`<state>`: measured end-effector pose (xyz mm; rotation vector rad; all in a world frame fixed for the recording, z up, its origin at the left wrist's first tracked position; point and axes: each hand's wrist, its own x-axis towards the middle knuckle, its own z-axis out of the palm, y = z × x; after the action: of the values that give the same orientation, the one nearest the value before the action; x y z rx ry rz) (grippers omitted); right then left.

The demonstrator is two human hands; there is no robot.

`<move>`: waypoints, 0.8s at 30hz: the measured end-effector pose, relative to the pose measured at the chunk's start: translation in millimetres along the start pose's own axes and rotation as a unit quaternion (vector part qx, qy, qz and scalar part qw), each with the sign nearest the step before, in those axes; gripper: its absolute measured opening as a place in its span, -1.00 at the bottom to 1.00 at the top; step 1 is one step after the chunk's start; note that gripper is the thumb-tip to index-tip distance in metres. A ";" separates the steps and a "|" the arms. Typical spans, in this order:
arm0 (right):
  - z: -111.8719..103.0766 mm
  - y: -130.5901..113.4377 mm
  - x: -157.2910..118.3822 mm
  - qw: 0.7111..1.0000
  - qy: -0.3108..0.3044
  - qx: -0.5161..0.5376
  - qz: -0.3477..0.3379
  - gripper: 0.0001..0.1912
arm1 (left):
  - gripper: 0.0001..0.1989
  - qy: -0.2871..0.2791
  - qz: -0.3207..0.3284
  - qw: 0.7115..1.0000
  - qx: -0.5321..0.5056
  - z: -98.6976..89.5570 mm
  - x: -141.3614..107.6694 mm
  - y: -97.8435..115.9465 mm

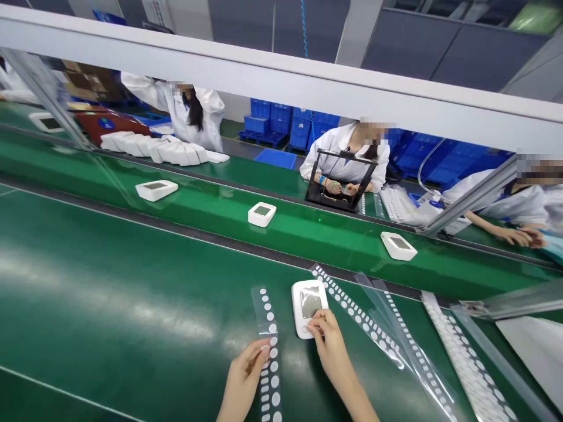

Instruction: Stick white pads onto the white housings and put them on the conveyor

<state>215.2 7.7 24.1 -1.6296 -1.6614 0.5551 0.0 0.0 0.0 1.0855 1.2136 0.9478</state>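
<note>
A: What does the left hand (246,368) have, at the bottom centre of the frame?

B: A clear strip of white stickers (275,382), pinched near its left edge between thumb and fingers. Round dots run along it, with smaller oblong ones lower down.

A: And the right hand (329,340)?

B: It is just right of there, with its fingertips at the lower right of a white display unit (298,308). Thumb and forefinger are drawn close together; whether anything is pinched between them cannot be told.

A: Where does that unit lie?

B: Face up on the green worktop (132,310), right of the frame's centre and below it. Its grey screen (311,302) points upward, and the held strip is to its left, apart from it.

A: What lies to the right?

B: More sticker strips (360,316), slanting down towards the lower right corner, some of them overlapping.

A: And farther up?

B: Three similar white units (262,215) sit well apart on the green conveyor belt (206,214) across the middle. Beyond it, a co-worker in a white coat (325,153) bends over a black frame (332,202), right of centre.
</note>
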 end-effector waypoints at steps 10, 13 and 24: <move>5.4 4.8 1.7 0.999 -0.019 -0.025 -0.041 -0.78 | -0.53 -0.003 -0.008 1.000 -0.013 -0.3 0.8 -5.5; 5.7 6.0 2.1 0.998 -0.030 -0.029 -0.047 -0.78 | -0.55 -0.004 -0.009 1.000 -0.016 -0.6 0.2 -4.9; 5.2 9.8 0.9 0.999 -0.016 0.032 -0.001 -0.87 | -0.54 -0.023 -0.036 0.998 -0.053 -3.7 1.3 0.2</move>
<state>217.9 10.5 13.6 -1.5803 -1.6502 0.6309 -3.5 1.8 -0.2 0.9696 1.1453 0.9171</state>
